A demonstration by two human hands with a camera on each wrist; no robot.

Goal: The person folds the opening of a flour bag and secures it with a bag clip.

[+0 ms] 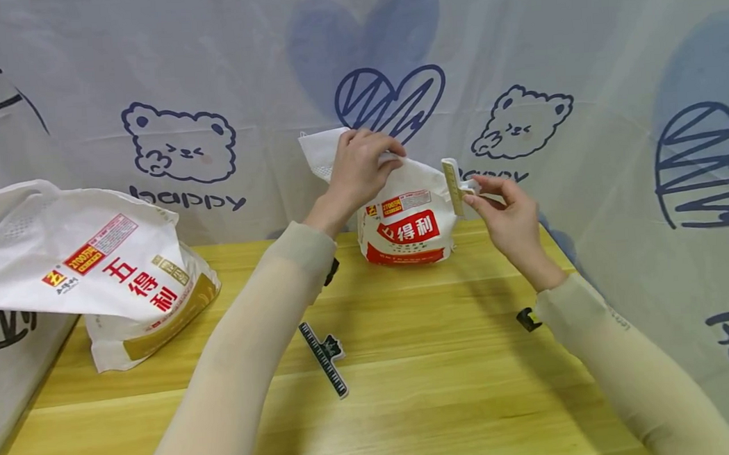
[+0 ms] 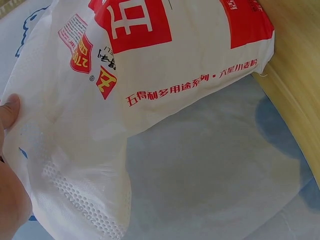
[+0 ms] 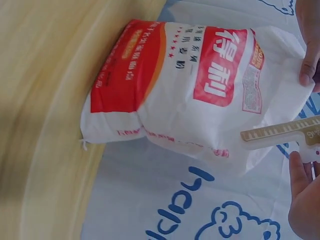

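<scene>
A white flour bag (image 1: 411, 245) with red panels and Chinese lettering stands near the table's far edge. My left hand (image 1: 363, 161) grips its gathered top, whose loose end flares out to the left. In the left wrist view, the bag's pale upper part (image 2: 85, 150) hangs folded beside the thumb. My right hand (image 1: 514, 222) pinches a gold-and-white clip (image 1: 453, 187) by its handle at the bag's right side. From the right wrist view, the clip's long bar (image 3: 275, 132), marked like piano keys, overlaps the upper part of the bag.
A larger white flour bag (image 1: 149, 296) with a gold base leans at the left of the wooden table (image 1: 412, 391). A black piano-key clip (image 1: 324, 361) lies mid-table. Near the right forearm sits a small black-and-yellow object (image 1: 528, 320). A printed cloth (image 1: 253, 46) hangs behind.
</scene>
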